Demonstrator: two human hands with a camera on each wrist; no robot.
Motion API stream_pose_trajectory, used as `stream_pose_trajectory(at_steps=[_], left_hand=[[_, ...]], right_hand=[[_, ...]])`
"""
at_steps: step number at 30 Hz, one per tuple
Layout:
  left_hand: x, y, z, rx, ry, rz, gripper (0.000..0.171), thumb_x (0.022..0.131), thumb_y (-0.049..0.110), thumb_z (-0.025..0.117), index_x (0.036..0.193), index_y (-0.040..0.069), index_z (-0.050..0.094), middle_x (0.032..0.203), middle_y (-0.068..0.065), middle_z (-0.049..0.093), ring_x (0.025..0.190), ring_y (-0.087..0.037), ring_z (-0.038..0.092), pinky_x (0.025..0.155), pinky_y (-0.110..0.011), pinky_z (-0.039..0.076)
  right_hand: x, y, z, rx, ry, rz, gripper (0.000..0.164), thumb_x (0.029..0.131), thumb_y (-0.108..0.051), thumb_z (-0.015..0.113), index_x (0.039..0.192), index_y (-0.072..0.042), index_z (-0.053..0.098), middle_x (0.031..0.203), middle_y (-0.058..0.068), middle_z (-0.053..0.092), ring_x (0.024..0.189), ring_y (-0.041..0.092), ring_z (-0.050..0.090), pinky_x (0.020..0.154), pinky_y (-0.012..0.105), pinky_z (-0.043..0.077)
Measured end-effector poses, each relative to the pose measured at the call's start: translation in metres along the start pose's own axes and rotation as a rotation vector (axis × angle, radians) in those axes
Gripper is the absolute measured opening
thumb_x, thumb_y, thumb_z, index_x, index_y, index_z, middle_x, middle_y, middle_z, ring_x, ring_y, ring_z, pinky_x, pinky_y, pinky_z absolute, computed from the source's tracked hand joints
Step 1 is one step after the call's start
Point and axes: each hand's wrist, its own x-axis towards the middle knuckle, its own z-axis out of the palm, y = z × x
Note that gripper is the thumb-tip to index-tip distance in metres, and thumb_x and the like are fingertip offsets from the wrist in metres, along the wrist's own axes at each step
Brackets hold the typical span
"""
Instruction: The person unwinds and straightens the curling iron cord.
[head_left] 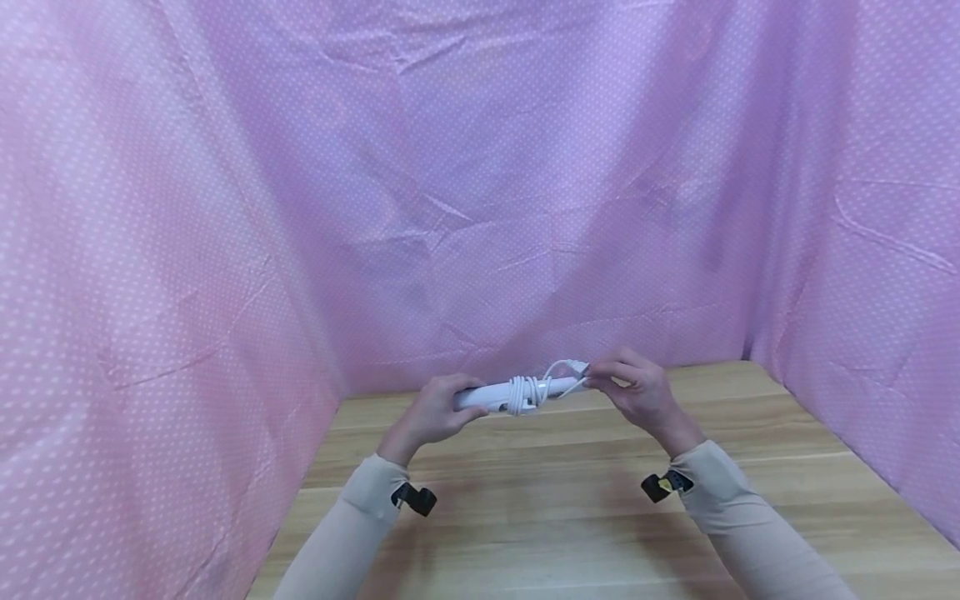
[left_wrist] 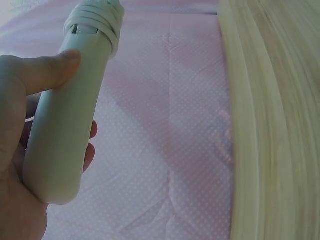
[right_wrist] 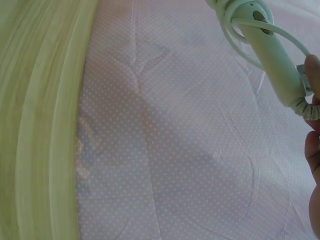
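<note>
A slim white appliance that looks like a hair straightener (head_left: pixel 480 397) is held level above the wooden table, its white cord (head_left: pixel 517 395) wound several times round the middle. My left hand (head_left: pixel 438 408) grips its rounded end (left_wrist: pixel 60 165), thumb on top and fingertips showing past the far side. At the other end, my right hand (head_left: pixel 637 392) pinches the plug (head_left: pixel 578 367) beside the ribbed cord outlet (right_wrist: pixel 305 109). One loop of cord (right_wrist: pixel 287 35) stands loose from the body there. Most of the right hand is outside the right wrist view.
Below the hands lies a light wood-grain table (head_left: pixel 540 500). Pink dotted cloth (head_left: pixel 480 208) hangs behind it and along both sides, meeting its back edge. Each wrist wears a black camera mount (head_left: pixel 415 498) over a pale sleeve (head_left: pixel 720 492).
</note>
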Motion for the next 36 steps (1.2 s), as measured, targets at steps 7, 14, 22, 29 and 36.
stream_pose_trajectory(at_steps=[7,14,22,29,36], left_hand=[[-0.0003,-0.0014,0.0004,0.0,0.018,0.008,0.03,0.08,0.02,0.08,0.107,0.01,0.07,0.101,-0.001,0.072,0.084,-0.01,0.064,0.072,-0.027,0.052],[0.0013,-0.0028,-0.003,-0.001,0.009,0.002,0.03,0.082,0.022,0.08,0.108,0.01,0.07,0.102,-0.002,0.072,0.086,-0.011,0.065,0.073,-0.028,0.052],[0.0017,-0.0013,-0.0059,0.001,0.001,-0.005,0.031,0.082,0.023,0.079,0.108,0.009,0.07,0.102,-0.003,0.072,0.086,-0.012,0.065,0.073,-0.029,0.053],[0.0014,-0.0008,-0.0058,0.003,-0.001,-0.005,0.031,0.082,0.023,0.079,0.109,0.01,0.069,0.103,-0.002,0.071,0.088,-0.012,0.065,0.074,-0.029,0.053],[0.0023,-0.0016,-0.0062,-0.004,0.008,0.0,0.031,0.081,0.022,0.08,0.108,0.01,0.07,0.104,-0.003,0.072,0.088,-0.014,0.066,0.075,-0.03,0.053]], right_hand=[[-0.0024,0.0039,0.0023,0.024,-0.01,0.016,0.037,0.051,0.009,0.089,0.082,-0.004,0.075,0.08,0.007,0.069,0.068,0.018,0.064,0.069,0.015,0.051],[-0.0005,0.0002,0.0004,0.019,-0.042,0.047,0.037,0.058,0.012,0.085,0.091,-0.002,0.075,0.088,0.007,0.071,0.076,0.021,0.066,0.077,0.013,0.05],[0.0004,-0.0025,-0.0014,-0.008,-0.063,0.072,0.035,0.064,0.012,0.081,0.095,-0.002,0.074,0.093,0.007,0.072,0.078,0.019,0.066,0.071,0.016,0.052],[-0.0001,-0.0024,-0.0007,-0.04,-0.038,0.069,0.034,0.064,0.012,0.079,0.094,-0.003,0.074,0.091,0.007,0.072,0.076,0.018,0.065,0.072,0.013,0.05],[-0.0029,-0.0001,-0.0025,-0.069,-0.067,0.087,0.027,0.069,0.005,0.078,0.094,-0.002,0.073,0.091,0.007,0.072,0.076,0.015,0.062,0.067,0.019,0.05]])
